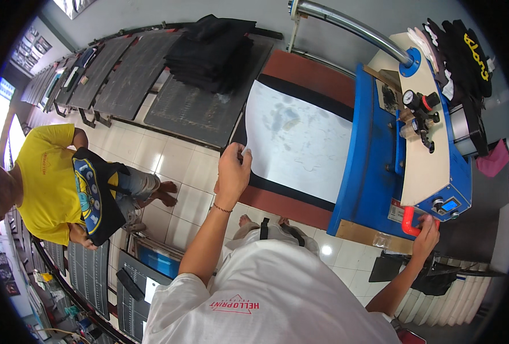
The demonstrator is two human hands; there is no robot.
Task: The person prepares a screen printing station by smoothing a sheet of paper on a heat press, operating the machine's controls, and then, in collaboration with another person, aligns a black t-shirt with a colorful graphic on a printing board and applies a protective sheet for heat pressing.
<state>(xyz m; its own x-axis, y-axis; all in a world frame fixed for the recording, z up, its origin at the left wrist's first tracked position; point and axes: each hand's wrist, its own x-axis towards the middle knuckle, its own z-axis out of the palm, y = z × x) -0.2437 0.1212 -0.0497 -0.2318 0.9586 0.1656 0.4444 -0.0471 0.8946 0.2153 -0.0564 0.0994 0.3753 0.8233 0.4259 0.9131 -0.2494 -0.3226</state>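
Observation:
A white sheet (300,143) with greyish stains lies over a black cloth (317,199) on the reddish-brown bed of a blue heat press (366,155). The fingers of my left hand (234,175) are pinched together on the sheet's left edge, where it curls up slightly. Over at the right, my right hand (425,236) is closed around the red handle (409,222) below the press's control box. The press head covers the right end of the sheet, so that part is hidden.
Left of the press, a folded black stack (208,54) sits on a dark board, one of several in a row. A person in a yellow shirt (45,183) stands at the left, holding a printed black garment (100,198). Garments (461,57) hang at the far right.

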